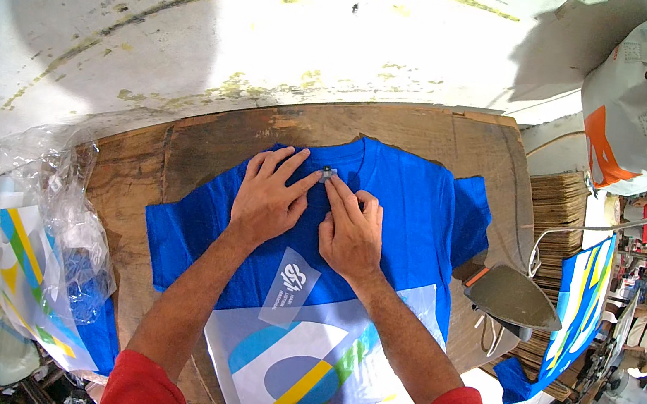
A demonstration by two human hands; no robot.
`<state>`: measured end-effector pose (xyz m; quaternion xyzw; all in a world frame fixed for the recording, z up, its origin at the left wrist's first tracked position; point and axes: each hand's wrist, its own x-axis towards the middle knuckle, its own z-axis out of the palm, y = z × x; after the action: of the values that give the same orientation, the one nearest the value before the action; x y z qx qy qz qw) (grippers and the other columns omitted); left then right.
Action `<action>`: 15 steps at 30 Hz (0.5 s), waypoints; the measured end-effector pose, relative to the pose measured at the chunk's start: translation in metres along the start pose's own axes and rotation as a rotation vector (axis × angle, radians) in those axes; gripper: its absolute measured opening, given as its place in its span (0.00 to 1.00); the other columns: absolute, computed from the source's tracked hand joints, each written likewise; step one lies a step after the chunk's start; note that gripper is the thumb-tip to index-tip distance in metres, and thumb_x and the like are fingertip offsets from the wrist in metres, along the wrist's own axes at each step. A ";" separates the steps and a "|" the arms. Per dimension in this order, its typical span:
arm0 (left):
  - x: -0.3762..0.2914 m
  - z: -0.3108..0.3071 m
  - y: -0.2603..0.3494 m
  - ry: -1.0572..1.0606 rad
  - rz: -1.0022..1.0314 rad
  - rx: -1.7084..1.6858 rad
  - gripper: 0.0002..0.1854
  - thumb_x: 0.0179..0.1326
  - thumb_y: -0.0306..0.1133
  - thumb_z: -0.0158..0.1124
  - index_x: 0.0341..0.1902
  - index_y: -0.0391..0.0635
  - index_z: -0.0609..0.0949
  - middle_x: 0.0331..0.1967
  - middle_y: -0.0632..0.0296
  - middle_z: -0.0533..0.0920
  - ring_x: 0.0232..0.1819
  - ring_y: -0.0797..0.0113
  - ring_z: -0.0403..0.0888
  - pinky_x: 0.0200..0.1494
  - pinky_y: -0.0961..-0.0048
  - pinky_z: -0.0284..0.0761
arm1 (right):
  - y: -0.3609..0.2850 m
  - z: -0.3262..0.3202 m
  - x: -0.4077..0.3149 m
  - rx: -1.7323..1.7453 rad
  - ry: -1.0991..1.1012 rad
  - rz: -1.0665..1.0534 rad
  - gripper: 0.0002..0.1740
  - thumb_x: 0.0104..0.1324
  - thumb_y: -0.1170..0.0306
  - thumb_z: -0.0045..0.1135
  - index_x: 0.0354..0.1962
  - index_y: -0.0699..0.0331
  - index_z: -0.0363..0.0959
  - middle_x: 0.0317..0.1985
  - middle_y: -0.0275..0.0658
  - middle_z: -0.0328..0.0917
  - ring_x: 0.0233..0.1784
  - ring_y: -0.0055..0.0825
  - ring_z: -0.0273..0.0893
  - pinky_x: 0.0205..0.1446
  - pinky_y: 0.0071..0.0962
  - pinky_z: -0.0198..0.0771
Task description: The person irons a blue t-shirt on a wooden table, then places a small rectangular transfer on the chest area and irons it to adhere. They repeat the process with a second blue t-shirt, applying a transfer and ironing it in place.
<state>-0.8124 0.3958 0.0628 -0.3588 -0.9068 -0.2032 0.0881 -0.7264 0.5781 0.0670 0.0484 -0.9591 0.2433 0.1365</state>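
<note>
A blue T-shirt (pixel 413 228) lies spread on a wooden table (pixel 133 173), its collar toward the wall. At the shirt's neck is a small transfer piece with a dark mark (pixel 328 173). The fingertips of my left hand (pixel 271 197) touch its left edge, fingers apart. My right hand (pixel 353 231) presses its lower edge with extended fingers. Below my hands lies a translucent film with white lettering (pixel 287 287). Nearer my body, a large printed transfer sheet (pixel 285 372) covers the shirt's lower part. An iron (pixel 513 296) rests on its side at the right, its soleplate showing.
Plastic wrapping (pixel 64 213) and more printed sheets (pixel 14 275) lie at the left. A stained wall (pixel 260 36) borders the far edge. At the right are stacked cardboard (pixel 556 218), another printed blue garment (pixel 581 303), a white bag (pixel 631 116) and the iron's cord. People are farther off.
</note>
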 end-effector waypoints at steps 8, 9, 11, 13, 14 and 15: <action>-0.001 0.001 -0.001 0.013 0.023 0.006 0.21 0.62 0.34 0.69 0.60 0.59 0.87 0.70 0.57 0.79 0.72 0.51 0.74 0.74 0.45 0.65 | -0.001 -0.002 -0.001 -0.029 -0.002 -0.012 0.33 0.62 0.73 0.58 0.67 0.63 0.76 0.70 0.35 0.75 0.56 0.42 0.70 0.62 0.43 0.68; -0.001 0.001 -0.001 0.006 0.026 0.004 0.22 0.62 0.34 0.69 0.60 0.59 0.87 0.70 0.57 0.79 0.71 0.51 0.74 0.74 0.45 0.65 | -0.002 -0.002 -0.001 -0.027 0.000 -0.013 0.33 0.62 0.73 0.58 0.67 0.63 0.76 0.70 0.35 0.75 0.56 0.43 0.70 0.62 0.43 0.68; -0.001 0.001 -0.001 0.011 0.030 0.009 0.21 0.61 0.34 0.69 0.60 0.59 0.88 0.70 0.57 0.79 0.71 0.51 0.74 0.74 0.45 0.65 | -0.003 -0.002 0.000 -0.021 -0.002 -0.008 0.32 0.63 0.73 0.58 0.67 0.63 0.76 0.70 0.35 0.75 0.57 0.43 0.70 0.62 0.43 0.68; -0.001 0.001 -0.001 0.014 0.029 0.008 0.21 0.61 0.34 0.69 0.60 0.60 0.88 0.70 0.57 0.79 0.71 0.52 0.74 0.74 0.45 0.65 | -0.003 -0.002 0.003 -0.003 -0.011 0.013 0.31 0.63 0.73 0.57 0.66 0.63 0.76 0.71 0.35 0.75 0.57 0.42 0.70 0.63 0.43 0.68; -0.001 0.001 -0.002 0.014 0.028 0.004 0.21 0.61 0.34 0.70 0.60 0.60 0.88 0.70 0.57 0.79 0.71 0.52 0.74 0.74 0.45 0.65 | -0.003 -0.003 0.004 0.021 0.019 0.002 0.30 0.62 0.75 0.58 0.65 0.64 0.77 0.69 0.37 0.76 0.57 0.43 0.71 0.63 0.43 0.69; -0.002 0.000 -0.001 0.013 0.026 -0.001 0.21 0.61 0.34 0.70 0.60 0.60 0.88 0.70 0.57 0.79 0.72 0.52 0.74 0.74 0.45 0.65 | -0.002 -0.003 0.004 0.055 0.048 -0.001 0.29 0.62 0.77 0.58 0.63 0.64 0.78 0.67 0.38 0.77 0.57 0.43 0.72 0.63 0.44 0.69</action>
<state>-0.8119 0.3942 0.0619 -0.3692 -0.9014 -0.2047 0.0966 -0.7292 0.5777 0.0717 0.0466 -0.9484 0.2707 0.1581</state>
